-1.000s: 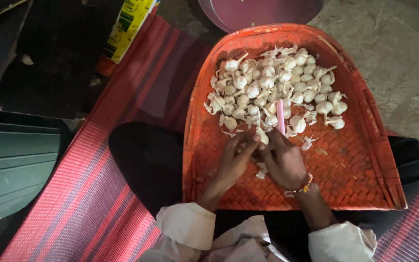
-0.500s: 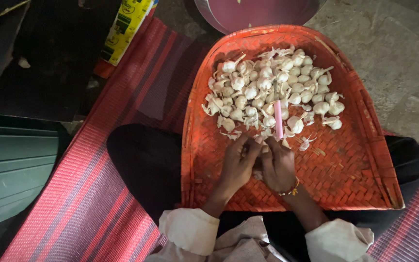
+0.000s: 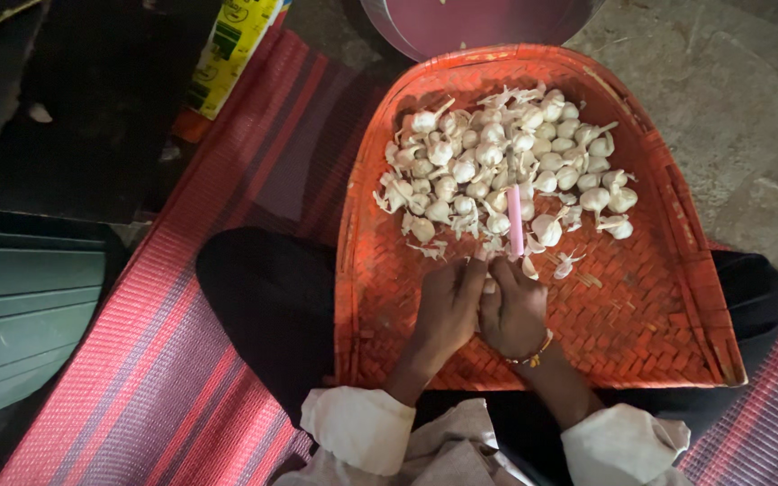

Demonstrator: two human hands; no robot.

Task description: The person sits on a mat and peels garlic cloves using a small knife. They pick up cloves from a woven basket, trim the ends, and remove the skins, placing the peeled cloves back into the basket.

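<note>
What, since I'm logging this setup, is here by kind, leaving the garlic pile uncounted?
Orange woven tray: 1
Pink-handled tool: 1
Hands: 2, left hand and right hand
Round metal basin: 1
Yellow packet: 1
Total: 6

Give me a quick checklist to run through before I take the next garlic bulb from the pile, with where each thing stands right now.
1. Tray steady: ok. The orange woven tray rests across the lap, on the striped mat.
2. Garlic within reach: ok. The garlic pile lies just beyond both hands.
3. Hands free: not ok. The left hand and right hand are pressed together over something small.
4. Pink tool under control: ok. The pink tool sticks up from the right hand.
5. Piece in hand finished: cannot tell, the fingers hide it.
6. Loose skins clear of the working spot: not ok. Garlic skins lie beside the hands.
</note>
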